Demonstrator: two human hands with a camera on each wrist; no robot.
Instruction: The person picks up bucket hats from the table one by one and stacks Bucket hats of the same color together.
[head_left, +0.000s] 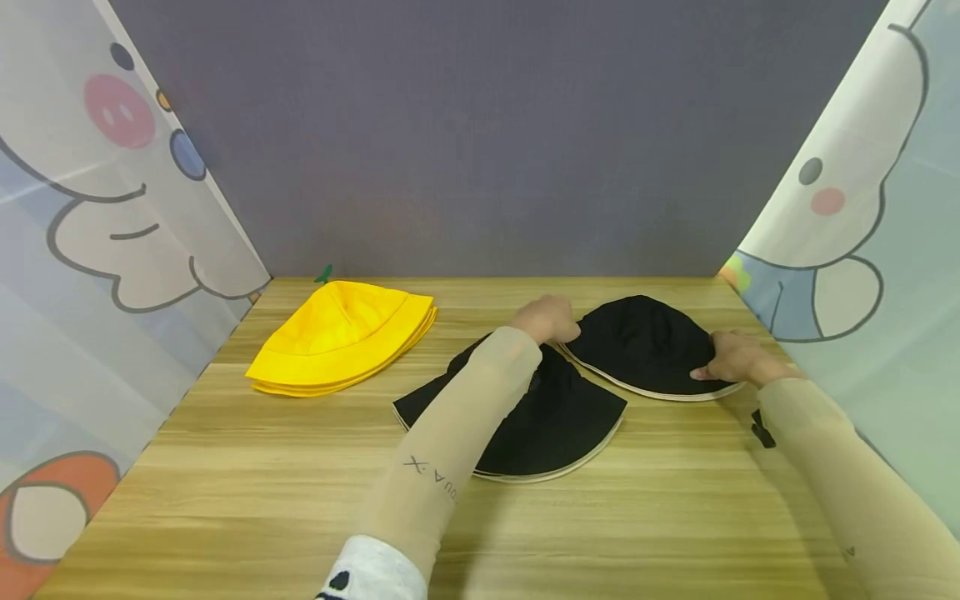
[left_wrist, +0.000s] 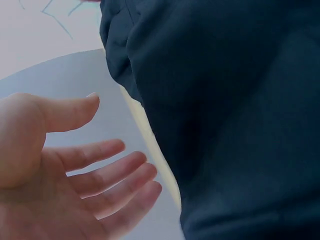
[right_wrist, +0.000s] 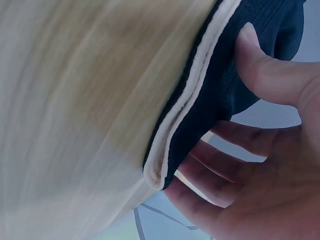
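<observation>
Two groups of black bucket hats lie on the table. My left hand (head_left: 549, 318) is at the left edge of the right-hand black hat (head_left: 641, 346), above the crown of the nearer black hat (head_left: 555, 425). In the left wrist view its fingers are loosely bent and spread, with fingertips beside the brim and nothing between them. At the right end of the far hat, my right hand (head_left: 731, 357) holds the brim. Its thumb (right_wrist: 255, 65) lies on the black cloth, while the fingertips go out of sight behind the brim. Cream edges show in layers there.
Yellow bucket hats (head_left: 341, 333), stacked with a green sprout on top, lie at the left on the wooden table (head_left: 247, 483). A grey panel (head_left: 480, 142) stands behind, and printed curtains flank both sides. A small black piece (head_left: 762, 429) is by the right wrist.
</observation>
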